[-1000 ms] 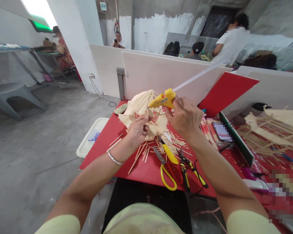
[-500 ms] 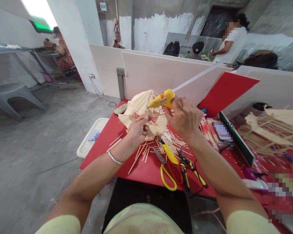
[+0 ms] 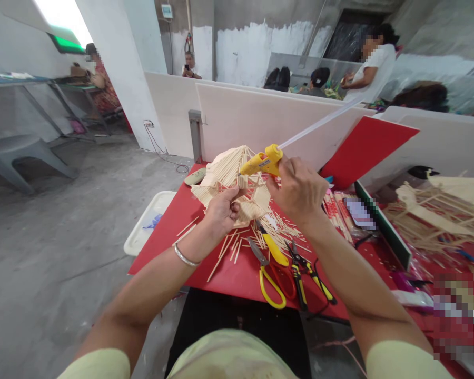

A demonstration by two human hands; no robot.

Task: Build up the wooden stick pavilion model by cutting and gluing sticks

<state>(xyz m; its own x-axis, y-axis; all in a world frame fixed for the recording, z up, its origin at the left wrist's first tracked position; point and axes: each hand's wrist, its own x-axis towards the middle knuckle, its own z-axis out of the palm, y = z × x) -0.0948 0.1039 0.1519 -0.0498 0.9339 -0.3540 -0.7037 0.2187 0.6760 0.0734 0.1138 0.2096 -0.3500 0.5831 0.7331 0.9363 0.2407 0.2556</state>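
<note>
right hand (image 3: 301,190): i read it wrapped around the yellow glue gun (image 3: 264,162), nozzle at the stick model (image 3: 228,167), contact unclear | left hand (image 3: 221,211): pinching the stick model, on or just above the red table (image 3: 154,260) | container: white tray (image 3: 132,243) past left table edge, blue item (image 3: 155,221) inside | edges: white panel (image 3: 268,113) behind, scissors (image 3: 264,261) near front edge, gray floor (image 3: 82,221) extending left

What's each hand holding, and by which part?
Right hand: yellow plastic glue gun, by its handle. Left hand: pale, thin wooden sticks, pinched at their near end; whether they're loose or attached is unclear.
</note>
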